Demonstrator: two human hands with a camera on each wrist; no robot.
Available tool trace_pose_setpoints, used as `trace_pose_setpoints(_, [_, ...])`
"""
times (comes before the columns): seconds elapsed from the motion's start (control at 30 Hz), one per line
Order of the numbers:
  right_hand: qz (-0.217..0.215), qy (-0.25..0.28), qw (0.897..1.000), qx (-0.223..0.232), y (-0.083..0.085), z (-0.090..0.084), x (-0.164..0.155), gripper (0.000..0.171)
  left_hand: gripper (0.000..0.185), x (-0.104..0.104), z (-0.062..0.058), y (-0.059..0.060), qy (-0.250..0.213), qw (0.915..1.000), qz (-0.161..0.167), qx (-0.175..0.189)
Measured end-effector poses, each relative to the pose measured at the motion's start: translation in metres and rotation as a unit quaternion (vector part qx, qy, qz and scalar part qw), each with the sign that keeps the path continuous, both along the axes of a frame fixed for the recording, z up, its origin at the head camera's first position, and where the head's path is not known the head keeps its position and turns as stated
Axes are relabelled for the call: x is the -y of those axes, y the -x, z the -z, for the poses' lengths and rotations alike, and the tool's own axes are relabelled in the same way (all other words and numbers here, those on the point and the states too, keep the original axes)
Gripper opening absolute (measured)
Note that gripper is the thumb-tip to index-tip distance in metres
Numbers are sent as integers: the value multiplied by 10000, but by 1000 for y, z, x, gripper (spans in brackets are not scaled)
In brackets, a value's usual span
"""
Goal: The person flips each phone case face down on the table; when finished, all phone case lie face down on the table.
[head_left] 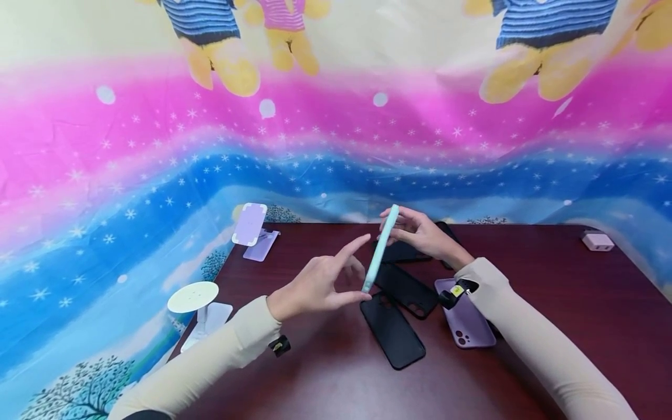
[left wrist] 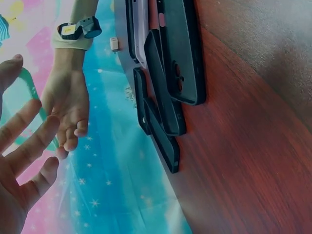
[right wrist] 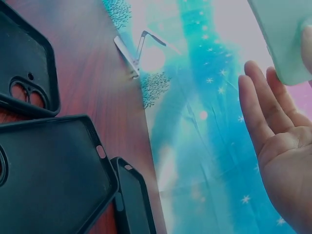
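The mint-green phone case (head_left: 380,248) is off the table (head_left: 577,303), held edge-on in the air between the two hands above the cluster of cases. The right hand (head_left: 422,233) has it by the upper end, with fingers curled round the far side and the thumb on the near one; the left hand (head_left: 320,283) is spread, fingers straight, its thumb tip at the lower end of the case and the forefinger extended toward its face without a firm grip that can be confirmed. Judged from this, the work stands at its handling stage: the case is lifted and under examination or turning, and not yet set down anywhere. On the table directly beneath lie three black cases (head_left: 392,329), partly overlapping, and a lilac case (head_left: 466,321) beside the right forearm, lying back upward with the camera cut-out near its front end; all appear untouched at present. At the left edge of the table stand two phone holders (head_left: 251,230), and a white charger (head_left: 597,241) sits at the far right corner. Whether a phone is inside the mint case cannot be told.
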State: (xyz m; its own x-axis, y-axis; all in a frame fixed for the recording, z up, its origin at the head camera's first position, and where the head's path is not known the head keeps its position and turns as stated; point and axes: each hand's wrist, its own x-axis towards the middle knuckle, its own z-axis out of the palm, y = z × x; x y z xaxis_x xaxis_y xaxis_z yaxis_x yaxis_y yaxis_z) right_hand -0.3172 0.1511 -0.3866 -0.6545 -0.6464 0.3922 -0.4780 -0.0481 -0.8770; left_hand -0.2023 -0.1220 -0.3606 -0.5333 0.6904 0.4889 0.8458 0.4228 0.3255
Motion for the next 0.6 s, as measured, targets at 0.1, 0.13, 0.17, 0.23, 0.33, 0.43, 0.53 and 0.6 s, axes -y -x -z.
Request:
trace_pose_setpoints(0.1, [197,-206,9996,-64,1,0,1,40,104,1,1,1,90,9998,-79,-141])
trace_pose_setpoints(0.13, [233,-259,9993,-95,1,0,2,40,105,2,2,1,137,9995,-116,-253])
trace_pose_setpoints(0.17, [234,-299,9992,-101,1,0,3,40,105,2,3,2,182,9990,-148,-388])
trace_pose_setpoints(0.23, [196,-379,9990,-100,1,0,3,40,105,2,4,3,245,9976,-189,-626])
trace_pose_setpoints(0.33, [134,-422,9990,-57,1,1,4,43,105,2,7,4,263,9956,-246,-860])
trace_pose_setpoints(0.43, [154,-428,9990,-24,1,1,4,47,105,3,8,5,136,9955,-295,-893])
trace_pose_setpoints(0.53, [145,-284,9994,149,2,1,3,50,104,4,8,5,-38,9961,-338,-818])
trace_pose_setpoints(0.6, [56,-50,9990,445,2,1,1,51,102,5,9,6,-183,9969,-346,-686])
